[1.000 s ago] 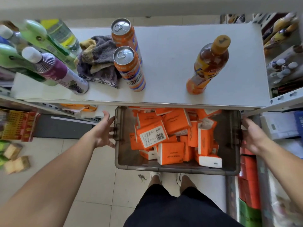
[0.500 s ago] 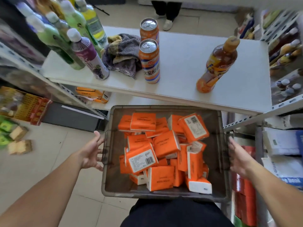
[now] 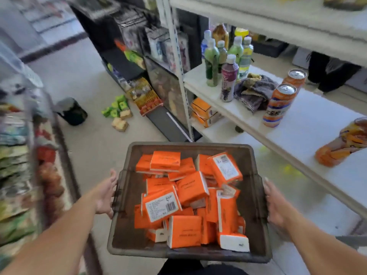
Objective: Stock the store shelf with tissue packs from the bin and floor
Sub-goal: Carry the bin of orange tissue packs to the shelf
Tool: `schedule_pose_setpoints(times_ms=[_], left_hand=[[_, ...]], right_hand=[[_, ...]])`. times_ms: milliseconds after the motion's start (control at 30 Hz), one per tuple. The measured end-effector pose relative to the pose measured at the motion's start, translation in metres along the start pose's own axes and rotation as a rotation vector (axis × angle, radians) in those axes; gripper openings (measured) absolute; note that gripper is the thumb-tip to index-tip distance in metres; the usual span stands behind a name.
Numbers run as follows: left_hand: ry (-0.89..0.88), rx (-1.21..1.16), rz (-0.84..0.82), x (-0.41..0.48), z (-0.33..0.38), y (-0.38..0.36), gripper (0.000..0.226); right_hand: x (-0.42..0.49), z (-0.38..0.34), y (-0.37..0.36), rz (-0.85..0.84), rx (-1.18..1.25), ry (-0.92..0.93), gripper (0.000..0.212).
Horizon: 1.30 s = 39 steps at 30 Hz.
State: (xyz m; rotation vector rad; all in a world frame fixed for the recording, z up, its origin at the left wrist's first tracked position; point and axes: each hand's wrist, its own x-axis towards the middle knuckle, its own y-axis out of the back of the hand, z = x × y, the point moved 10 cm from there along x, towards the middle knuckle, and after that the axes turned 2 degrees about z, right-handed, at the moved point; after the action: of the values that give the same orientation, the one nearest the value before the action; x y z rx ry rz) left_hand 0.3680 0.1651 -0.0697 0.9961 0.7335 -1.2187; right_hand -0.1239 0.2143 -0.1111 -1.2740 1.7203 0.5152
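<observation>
The person's left hand (image 3: 104, 195) and right hand (image 3: 276, 204) hold the two sides of a grey plastic bin (image 3: 127, 231). It is full of small orange tissue packs (image 3: 189, 195), near the long white shelf (image 3: 315, 126).

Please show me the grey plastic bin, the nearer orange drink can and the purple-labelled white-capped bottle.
grey plastic bin (image 3: 178, 254): head view, near rim.
nearer orange drink can (image 3: 279, 108): head view, its side.
purple-labelled white-capped bottle (image 3: 228, 82): head view, its label.

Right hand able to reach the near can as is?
Probably not: the right hand is holding up the bin. Otherwise the way to the near can looks free.
</observation>
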Motion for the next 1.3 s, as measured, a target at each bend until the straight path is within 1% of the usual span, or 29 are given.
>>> schedule_pose_setpoints(times_ms=[67, 133, 233, 333, 367, 433, 467, 500, 600, 667, 700, 767, 800, 867, 933, 1000, 1167, 1200, 1267, 1300], left_hand=[[0.014, -0.030, 0.063, -0.019, -0.017, 0.029, 0.076], [0.031, -0.048, 0.109, -0.039, -0.033, 0.057, 0.082], [0.034, -0.133, 0.187, -0.056, -0.058, 0.109, 0.109], [0.013, -0.249, 0.298, -0.050, -0.086, 0.168, 0.117], [0.044, -0.273, 0.306, -0.058, -0.093, 0.175, 0.113], [0.016, -0.306, 0.325, -0.071, -0.091, 0.185, 0.090], [0.001, -0.318, 0.335, -0.069, -0.091, 0.195, 0.083], [-0.004, -0.327, 0.347, -0.075, -0.090, 0.202, 0.081], [-0.011, -0.301, 0.360, -0.074, -0.087, 0.244, 0.100], [-0.011, -0.330, 0.363, -0.077, -0.083, 0.269, 0.104], [-0.016, -0.332, 0.353, -0.078, -0.081, 0.281, 0.105], [-0.020, -0.304, 0.347, -0.076, -0.077, 0.305, 0.109], [-0.022, -0.292, 0.343, -0.075, -0.075, 0.316, 0.111], [-0.029, -0.285, 0.341, -0.069, -0.075, 0.339, 0.112], [-0.043, -0.279, 0.337, -0.057, -0.069, 0.360, 0.108], [-0.047, -0.281, 0.339, -0.044, -0.064, 0.376, 0.102], [-0.041, -0.362, 0.430, -0.002, -0.038, 0.419, 0.092], [-0.041, -0.374, 0.434, 0.009, -0.030, 0.426, 0.093], [-0.014, -0.367, 0.421, 0.036, -0.012, 0.442, 0.106], [-0.009, -0.375, 0.419, 0.048, 0.000, 0.448, 0.108]], right_hand=[[0.004, -0.013, -0.041, -0.071, -0.058, 0.029, 0.061], [0.006, -0.027, -0.083, -0.126, -0.123, 0.042, 0.058], [0.001, -0.050, -0.141, -0.165, -0.217, 0.079, 0.050], [-0.005, -0.063, -0.196, -0.214, -0.296, 0.089, 0.053], [-0.007, -0.064, -0.215, -0.242, -0.332, 0.087, 0.052], [-0.014, -0.064, -0.249, -0.285, -0.395, 0.091, 0.049], [-0.016, -0.063, -0.266, -0.306, -0.416, 0.095, 0.048], [-0.018, -0.062, -0.280, -0.314, -0.435, 0.098, 0.047], [-0.018, -0.064, -0.317, -0.290, -0.498, 0.132, 0.052], [-0.020, -0.062, -0.343, -0.302, -0.543, 0.143, 0.057], [-0.025, -0.062, -0.357, -0.303, -0.563, 0.155, 0.054], [-0.035, -0.068, -0.383, -0.274, -0.599, 0.204, 0.039], [-0.038, -0.071, -0.396, -0.266, -0.606, 0.220, 0.038], [-0.037, -0.075, -0.421, -0.261, -0.650, 0.238, 0.048], [-0.033, -0.078, -0.444, -0.248, -0.683, 0.239, 0.058], [-0.027, -0.080, -0.465, -0.233, -0.711, 0.235, 0.058], [0.000, -0.094, -0.529, -0.206, -0.792, 0.284, 0.057], [0.011, -0.098, -0.542, -0.185, -0.799, 0.288, 0.056], [0.039, -0.108, -0.568, -0.160, -0.806, 0.290, 0.056], [0.054, -0.116, -0.583, -0.153, -0.799, 0.296, 0.056]])
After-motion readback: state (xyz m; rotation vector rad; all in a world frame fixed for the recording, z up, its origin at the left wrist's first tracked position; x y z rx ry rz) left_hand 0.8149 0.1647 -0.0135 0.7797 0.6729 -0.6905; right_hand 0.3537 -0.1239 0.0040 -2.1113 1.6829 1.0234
